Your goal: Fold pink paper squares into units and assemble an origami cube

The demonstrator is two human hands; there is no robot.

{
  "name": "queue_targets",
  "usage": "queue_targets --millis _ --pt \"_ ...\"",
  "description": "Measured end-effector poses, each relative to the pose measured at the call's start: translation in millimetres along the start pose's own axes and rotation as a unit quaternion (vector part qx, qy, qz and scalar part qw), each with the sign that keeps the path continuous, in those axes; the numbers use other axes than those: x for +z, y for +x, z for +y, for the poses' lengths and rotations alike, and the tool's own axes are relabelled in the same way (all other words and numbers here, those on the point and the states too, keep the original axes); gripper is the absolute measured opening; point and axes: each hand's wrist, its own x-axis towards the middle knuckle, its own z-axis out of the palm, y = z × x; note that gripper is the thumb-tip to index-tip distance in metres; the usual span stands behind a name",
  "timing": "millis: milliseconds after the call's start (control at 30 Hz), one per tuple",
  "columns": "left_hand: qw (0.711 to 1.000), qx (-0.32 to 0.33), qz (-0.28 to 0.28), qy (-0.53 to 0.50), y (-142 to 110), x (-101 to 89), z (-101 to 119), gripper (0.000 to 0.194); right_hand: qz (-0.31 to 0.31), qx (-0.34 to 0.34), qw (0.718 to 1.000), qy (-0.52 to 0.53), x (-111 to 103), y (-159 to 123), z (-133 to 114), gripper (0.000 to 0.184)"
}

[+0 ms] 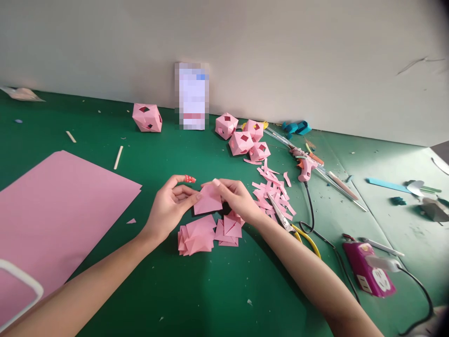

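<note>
Between my two hands is a small pink paper square (208, 200), held just above the table. My left hand (171, 202) pinches its left edge; a red patterned wrap covers one fingertip. My right hand (235, 195) grips the right side, thumb on top, its other fingers partly hidden behind. Below the hands lie a loose pile of pink paper pieces (197, 236) and a smaller stack of folded pink squares (228, 230). Near my right forearm are scissors with yellow handles (288, 226) and a heap of pink paper scraps (273, 187).
Large pink sheets (70, 201) cover the left of the green table. A pink paper polyhedron (147, 118) and several more (241, 142) stand at the back, around a propped screen (192, 96). To the right lie a pink glue gun (306, 168) with its cord and a purple power strip (368, 269).
</note>
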Motion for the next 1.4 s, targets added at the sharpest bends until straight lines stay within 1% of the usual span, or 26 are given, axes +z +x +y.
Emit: queue_targets --millis 67,133,233,367,467,600,733,867,1033,1133,1267,1400 --pt "1.0 0.006 0.018 -0.008 0.7 0.1 -1.2 0.045 -0.003 0.025 0.997 0.068 -1.8 1.9 1.4 0.054" --pt "0.999 0.013 0.029 -0.009 2.0 -0.1 -2.6 0.044 -0.005 0.028 0.994 0.109 -3.2 4.0 3.4 0.05" --pt "0.999 0.028 0.031 -0.009 4.1 -0.3 -4.9 0.041 -0.008 0.024 0.992 0.126 -4.3 5.8 5.8 0.042" --pt "0.999 0.043 0.023 -0.007 5.4 -0.7 -6.9 0.039 0.0 0.027 0.993 0.111 -4.9 5.0 5.0 0.036" --pt "0.998 0.048 0.028 0.002 5.0 -1.0 -7.1 0.038 -0.004 0.028 0.995 0.097 -5.6 3.8 3.0 0.031" --pt "0.998 0.045 0.046 -0.007 3.9 -1.1 -5.8 0.039 -0.032 0.031 0.995 0.093 -7.2 3.9 3.3 0.03" --pt "0.997 0.042 0.055 -0.021 3.3 -1.7 -4.8 0.04 -0.06 0.038 0.994 0.088 -8.8 4.7 4.9 0.033" --pt "0.998 0.043 0.046 -0.025 3.1 -2.7 -5.4 0.042 -0.078 0.045 0.996 0.029 -9.4 4.5 3.4 0.032" --pt "0.999 0.047 0.02 -0.006 1.8 -2.1 -5.5 0.043 -0.067 0.04 0.996 -0.035 -8.3 4.3 3.6 0.032" --pt "0.999 0.048 0.012 -0.003 0.3 -0.7 -4.1 0.043 -0.061 0.036 0.997 -0.027 -7.2 4.6 5.4 0.034" --pt "0.998 0.053 0.001 0.026 -2.7 0.8 -2.0 0.04 -0.048 0.038 0.998 0.015 -5.9 4.9 6.8 0.037" --pt "0.997 0.058 0.01 0.045 -4.0 0.3 -2.8 0.04 -0.049 0.037 0.997 0.038 -5.7 5.2 7.7 0.038"
